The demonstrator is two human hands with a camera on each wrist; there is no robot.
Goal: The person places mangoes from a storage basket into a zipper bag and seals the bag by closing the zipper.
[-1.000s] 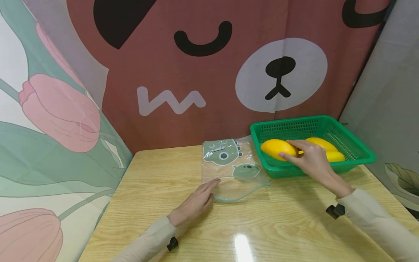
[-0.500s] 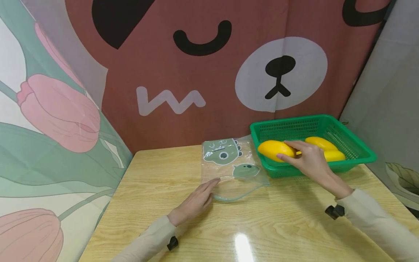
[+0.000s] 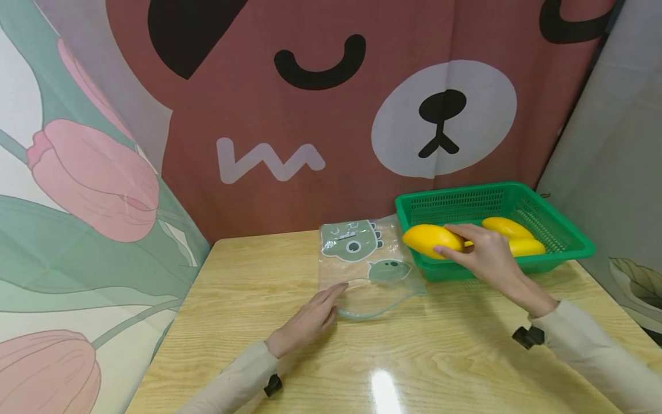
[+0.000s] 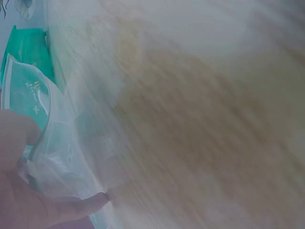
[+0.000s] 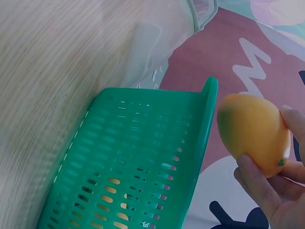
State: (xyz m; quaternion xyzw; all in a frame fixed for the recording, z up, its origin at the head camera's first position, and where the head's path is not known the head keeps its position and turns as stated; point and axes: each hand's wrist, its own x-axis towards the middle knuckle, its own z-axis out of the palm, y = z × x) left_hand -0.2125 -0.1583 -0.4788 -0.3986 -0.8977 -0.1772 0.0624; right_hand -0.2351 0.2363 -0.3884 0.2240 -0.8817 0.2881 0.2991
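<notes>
In the head view, a clear zip bag (image 3: 357,270) with green cartoon animal prints lies on the table, its mouth gaping toward me. My left hand (image 3: 310,322) holds the left side of that mouth; the left wrist view shows a finger at the bag's rim (image 4: 49,102) and the thumb lower down. A yellow mango (image 3: 431,240) is in my right hand (image 3: 488,256), above the left rim of a green basket (image 3: 564,230). The right wrist view shows thumb and fingers around the mango (image 5: 255,133), which has a green patch.
More yellow mangoes (image 3: 526,247) lie in the basket, partly behind my right hand. The basket stands at the table's back right, close to the bag. Behind the wooden table (image 3: 248,276) hangs a bear-printed cloth (image 3: 258,201); tulip-printed cloth (image 3: 98,178) hangs at the left.
My right hand has shifted the mango slightly left and toward me, from inside the basket to over its left rim. My left hand and the bag stay about where they were.
</notes>
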